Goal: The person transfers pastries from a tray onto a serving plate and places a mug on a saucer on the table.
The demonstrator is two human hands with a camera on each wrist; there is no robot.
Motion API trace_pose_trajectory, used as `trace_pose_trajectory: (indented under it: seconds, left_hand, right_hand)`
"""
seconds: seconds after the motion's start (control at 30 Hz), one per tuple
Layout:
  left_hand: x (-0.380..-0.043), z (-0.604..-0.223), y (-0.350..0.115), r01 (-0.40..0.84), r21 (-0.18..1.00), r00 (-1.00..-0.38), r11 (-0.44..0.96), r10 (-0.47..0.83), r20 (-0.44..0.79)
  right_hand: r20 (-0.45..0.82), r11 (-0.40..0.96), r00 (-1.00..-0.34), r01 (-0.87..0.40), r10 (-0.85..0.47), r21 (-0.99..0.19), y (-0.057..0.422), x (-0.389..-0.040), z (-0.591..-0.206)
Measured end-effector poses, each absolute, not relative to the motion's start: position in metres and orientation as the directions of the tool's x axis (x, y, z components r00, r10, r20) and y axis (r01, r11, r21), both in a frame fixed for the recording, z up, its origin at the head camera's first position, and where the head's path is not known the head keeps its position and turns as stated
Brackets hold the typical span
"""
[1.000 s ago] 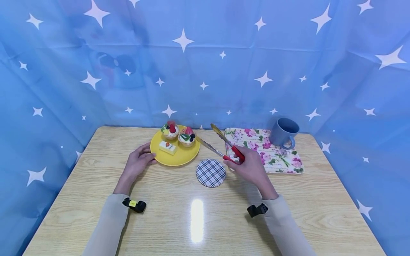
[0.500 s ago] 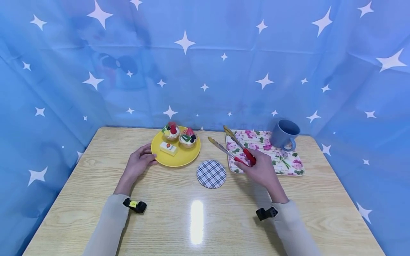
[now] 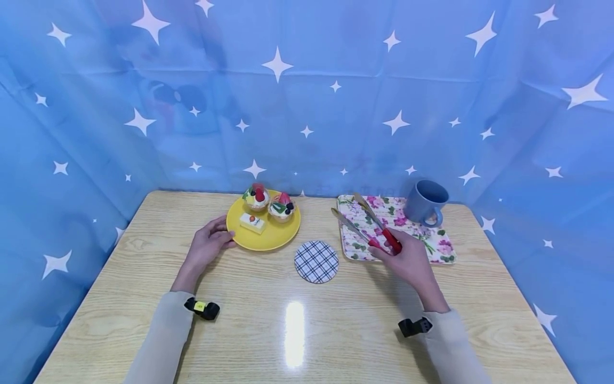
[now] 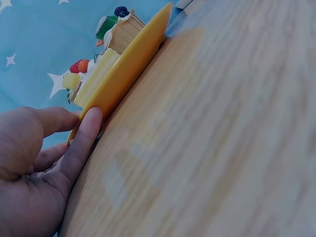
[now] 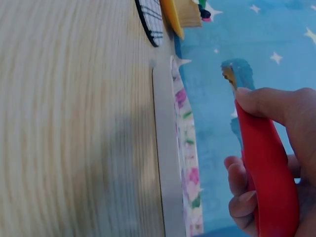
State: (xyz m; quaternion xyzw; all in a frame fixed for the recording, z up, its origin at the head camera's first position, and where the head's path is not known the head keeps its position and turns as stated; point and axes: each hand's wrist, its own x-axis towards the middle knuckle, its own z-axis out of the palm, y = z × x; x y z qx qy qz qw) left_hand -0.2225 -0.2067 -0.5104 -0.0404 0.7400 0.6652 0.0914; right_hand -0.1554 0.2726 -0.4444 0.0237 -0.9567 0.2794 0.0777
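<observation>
At the back left of the table, a yellow plate [image 3: 268, 239] bears two fruit-topped tarts, a near one [image 3: 281, 208] and a far one [image 3: 256, 197], and a pale slice of cake [image 3: 252, 223]. My left hand [image 3: 206, 242] holds the plate's left rim, its thumb and fingers [image 4: 57, 120] around the edge in the left wrist view. My right hand [image 3: 412, 261] grips red-handled tongs [image 5: 269, 173] above the front of a floral tray [image 3: 355, 248]. The arms of the tongs stand apart, with nothing between their golden tips.
A blue-grey mug [image 3: 422, 200] stands on the tray's back right, handle towards the front right. Between plate and tray lies a round checked coaster [image 3: 316, 261]. A blue starry curtain [image 3: 307, 96] hangs behind the wooden table [image 3: 240, 330].
My right hand has moved to the right with the tongs, from near the plate to over the tray. My left hand stays at the plate's rim.
</observation>
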Motion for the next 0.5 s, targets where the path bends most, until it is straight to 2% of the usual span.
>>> trace_pose_trajectory:
  seconds: [0.27,0.5]
  left_hand:
    - [-0.221,-0.511,-0.206,-0.176,0.977,-0.981,0.117,0.059,-0.184]
    - [-0.222,-0.51,-0.206,-0.159,0.98,-0.984,0.115,0.062,-0.167]
  right_hand:
    - [0.116,0.839,-0.993,-0.035,0.034,-0.544,0.287,-0.148,-0.449]
    - [0.131,0.849,-0.989,-0.017,0.061,-0.528,0.299,-0.143,-0.453]
